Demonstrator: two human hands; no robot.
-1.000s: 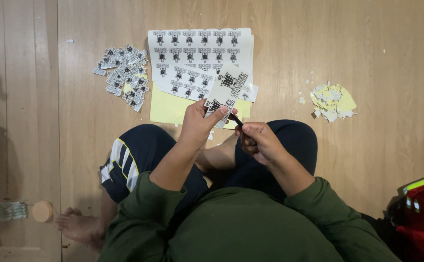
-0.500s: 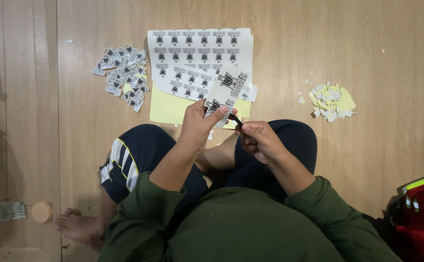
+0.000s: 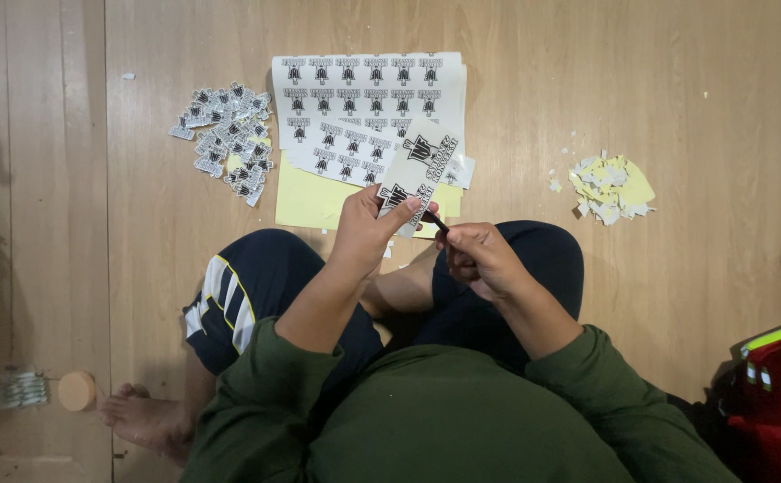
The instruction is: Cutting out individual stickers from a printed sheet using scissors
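Down on the wooden floor (image 3: 676,107) a person sits with legs crossed, in a green top and dark shorts. No box or bowl shows. The only thing like a holder is a red bag (image 3: 779,394) at the right edge, and I cannot see what is inside it.

Up in front of the knees, the left hand (image 3: 374,225) is lifted, with its fingers pressed together on the bottom end of a small strip of stickers (image 3: 419,170). That strip tilts up and away, above the lap, over the papers on the floor. Just beside it, the right hand (image 3: 478,259) is curled tight around a thin dark tool (image 3: 435,221). The tip of the tool touches the lower edge of the strip. I cannot tell what kind of tool it is. Both arms are bent, and the elbows stay close to the body.

Flat on the floor lie sticker sheets (image 3: 368,89) on top of a yellow paper (image 3: 310,201). Left of them is a heap of cut stickers (image 3: 225,139). Well apart on the right is a little pile of paper scraps (image 3: 612,186). Near one bare foot, a small round cork-coloured thing (image 3: 76,391) rests.
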